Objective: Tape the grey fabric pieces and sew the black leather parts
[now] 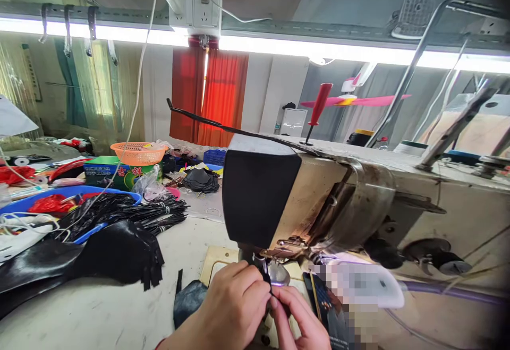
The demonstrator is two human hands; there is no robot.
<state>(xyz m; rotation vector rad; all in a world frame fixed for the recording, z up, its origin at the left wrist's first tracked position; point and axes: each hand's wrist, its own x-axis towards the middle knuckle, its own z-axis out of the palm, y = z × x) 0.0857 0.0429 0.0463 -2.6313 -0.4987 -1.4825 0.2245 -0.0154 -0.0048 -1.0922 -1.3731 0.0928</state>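
Below the head of a sewing machine (261, 196), my left hand (239, 297) is closed on a small black piece (266, 273) near the needle area. My right hand (298, 318) pinches the lower end of the same piece, its fingertips close to the left hand's. Part of the piece is hidden by the fingers. A round metal part (279, 274) of the machine shows just behind the hands. Left of my left hand, a dark piece of material (189, 299) lies on the table.
Black sheets and strips (119, 252) cover the left of the table (119, 313), beside a blue tray (133, 196). An orange basket (139, 152) sits on a green box (105, 173) behind. At right stand a lit white lamp (366, 283) and a dark printed packet (332, 318).
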